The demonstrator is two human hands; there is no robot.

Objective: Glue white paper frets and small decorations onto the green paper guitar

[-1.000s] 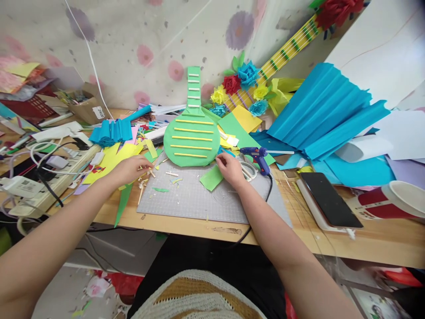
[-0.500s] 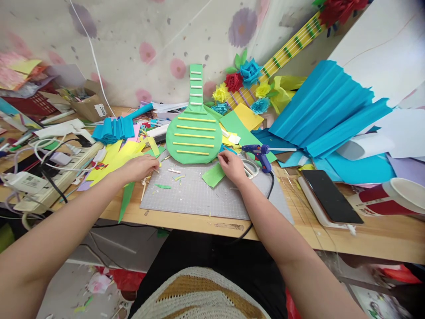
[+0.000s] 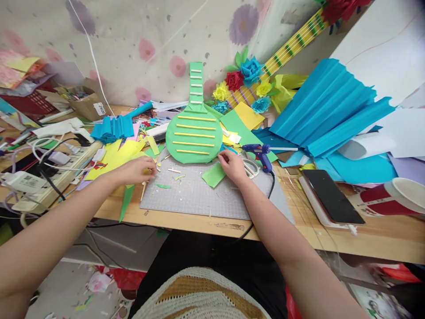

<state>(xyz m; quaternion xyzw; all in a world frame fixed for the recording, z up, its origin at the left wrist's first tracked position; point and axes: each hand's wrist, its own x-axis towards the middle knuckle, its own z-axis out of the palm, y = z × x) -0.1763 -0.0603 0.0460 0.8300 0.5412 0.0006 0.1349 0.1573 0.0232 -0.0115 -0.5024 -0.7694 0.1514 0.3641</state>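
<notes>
A green paper guitar shape (image 3: 194, 133) with yellow strips stands against the wall behind a grey cutting mat (image 3: 199, 197). My left hand (image 3: 137, 169) rests at the mat's left edge, fingers curled in a pinch among small wooden sticks; what it holds is too small to make out. At the mat's upper right, my right hand (image 3: 232, 166) has its fingers closed on the corner of a light green paper piece (image 3: 213, 174). A blue glue gun (image 3: 260, 153) and scissors (image 3: 249, 168) lie just right of that hand.
A black phone (image 3: 332, 197) on a white pad and a red paper cup (image 3: 388, 199) lie at the right. Blue pleated paper (image 3: 325, 110), paper flowers (image 3: 245, 82), a power strip with cables (image 3: 43, 177) and paper scraps crowd the wooden table (image 3: 365, 241).
My left hand has shifted slightly left and curled its fingers at the mat's edge. My right hand stays on the green paper piece. The view has tilted a little.
</notes>
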